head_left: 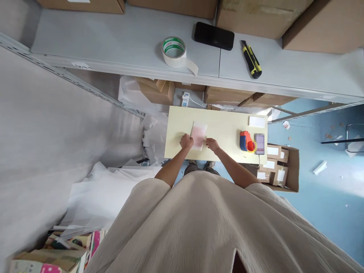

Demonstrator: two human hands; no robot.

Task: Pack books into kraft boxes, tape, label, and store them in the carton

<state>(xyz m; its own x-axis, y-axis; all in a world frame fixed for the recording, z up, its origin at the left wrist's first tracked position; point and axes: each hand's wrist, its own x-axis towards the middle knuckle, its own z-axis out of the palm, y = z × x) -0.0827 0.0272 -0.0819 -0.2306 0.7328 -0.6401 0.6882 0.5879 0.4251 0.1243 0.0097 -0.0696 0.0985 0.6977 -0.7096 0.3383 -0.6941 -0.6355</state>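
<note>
A flat pinkish packet in whitish, see-through wrapping (pixel 199 134) lies on the pale yellow table (pixel 224 129), tilted slightly. At its left edge my left hand (pixel 187 141) is closed, with the fingers pressed together against the wrapping. My right hand (pixel 212 144) is beside the right edge, its fingers drawn into a pinch. What lies between those fingertips is too small to make out. Farther right on the same table stand a red and blue tape dispenser (pixel 246 141) and a lit phone (pixel 259 144) on a cable. A white flat box (pixel 256 121) sits behind them.
Above the table's far side runs a grey shelf (pixel 113 41) with a tape roll (pixel 174 52), a black phone (pixel 214 36), a utility knife (pixel 251 60) and cardboard boxes. White wrapping sheets (pixel 105 193) are heaped at left. An open carton (pixel 292 170) of small boxes stands at right.
</note>
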